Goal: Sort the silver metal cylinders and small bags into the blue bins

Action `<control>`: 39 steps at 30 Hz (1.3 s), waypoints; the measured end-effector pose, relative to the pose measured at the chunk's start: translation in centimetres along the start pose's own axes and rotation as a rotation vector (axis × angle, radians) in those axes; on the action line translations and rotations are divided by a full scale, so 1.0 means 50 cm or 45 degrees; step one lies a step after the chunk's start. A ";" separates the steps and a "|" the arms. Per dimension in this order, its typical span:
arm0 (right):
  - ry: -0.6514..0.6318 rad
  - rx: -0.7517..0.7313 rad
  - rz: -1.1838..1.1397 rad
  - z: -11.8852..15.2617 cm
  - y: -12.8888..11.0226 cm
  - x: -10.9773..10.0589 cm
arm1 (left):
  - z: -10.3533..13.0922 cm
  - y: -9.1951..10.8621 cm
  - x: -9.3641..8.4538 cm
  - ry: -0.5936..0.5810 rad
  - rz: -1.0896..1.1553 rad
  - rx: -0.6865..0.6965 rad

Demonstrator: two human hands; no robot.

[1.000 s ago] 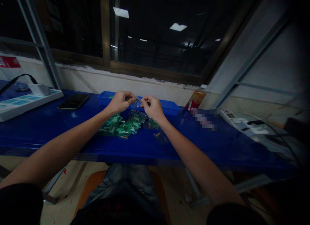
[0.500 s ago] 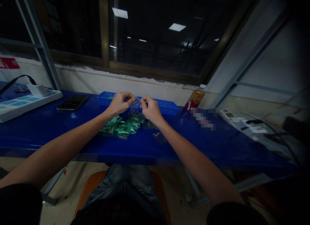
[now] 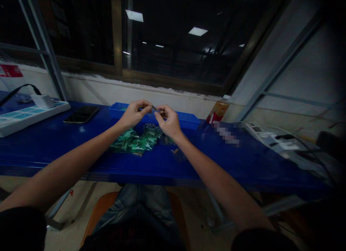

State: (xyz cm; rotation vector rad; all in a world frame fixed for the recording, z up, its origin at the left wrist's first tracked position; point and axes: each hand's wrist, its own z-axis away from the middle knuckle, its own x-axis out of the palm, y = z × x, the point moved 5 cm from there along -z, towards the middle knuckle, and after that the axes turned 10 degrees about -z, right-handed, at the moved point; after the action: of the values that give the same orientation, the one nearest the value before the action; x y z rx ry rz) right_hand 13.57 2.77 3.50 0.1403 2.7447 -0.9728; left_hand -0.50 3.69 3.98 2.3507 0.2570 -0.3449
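Above the blue tray, my left hand pinches a small clear plastic bag between thumb and forefinger. My right hand faces it, closed in a pinch at the other side of the bag. A thin metal-coloured piece shows between the fingertips; whether it lies inside the bag I cannot tell. Below my hands, a heap of small green-and-clear packets lies on the table. Another clear packet with a brass-coloured piece lies by my right forearm.
The long blue tray stands behind my hands on the blue table. A phone and a white power strip lie left. At right stand a drink bottle and another power strip with cables.
My right thumb has moved down and apart from its fingers a little. The metal-coloured piece now shows more clearly between my fingertips, and the bag shows less.
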 end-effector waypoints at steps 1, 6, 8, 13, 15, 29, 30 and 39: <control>0.019 -0.046 0.015 0.002 -0.006 0.000 | 0.000 0.003 0.000 -0.003 0.008 0.003; 0.100 -0.208 0.108 0.008 -0.035 -0.006 | 0.003 0.020 -0.004 -0.001 0.009 0.015; 0.118 -0.262 0.176 0.009 -0.045 -0.008 | 0.003 0.022 -0.004 0.016 0.003 0.011; 0.147 -0.360 0.323 0.012 -0.059 -0.014 | 0.001 0.011 -0.005 0.084 -0.063 -0.073; 0.156 -0.376 0.334 0.012 -0.059 -0.017 | 0.001 0.001 -0.004 0.087 -0.080 -0.187; 0.074 -0.480 0.342 0.018 -0.063 -0.010 | 0.015 0.014 0.021 -0.203 0.281 -0.578; 0.070 -0.485 0.340 0.019 -0.064 -0.009 | 0.015 0.013 0.021 -0.205 0.286 -0.574; -0.004 -0.499 0.300 0.023 -0.068 -0.005 | 0.016 0.012 0.019 -0.214 0.441 -0.586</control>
State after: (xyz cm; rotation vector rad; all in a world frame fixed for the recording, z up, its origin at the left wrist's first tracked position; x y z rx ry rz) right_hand 13.46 -0.59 4.73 0.3817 2.7715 -0.3663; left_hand 0.41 2.79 3.49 1.8554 -0.1407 -0.2760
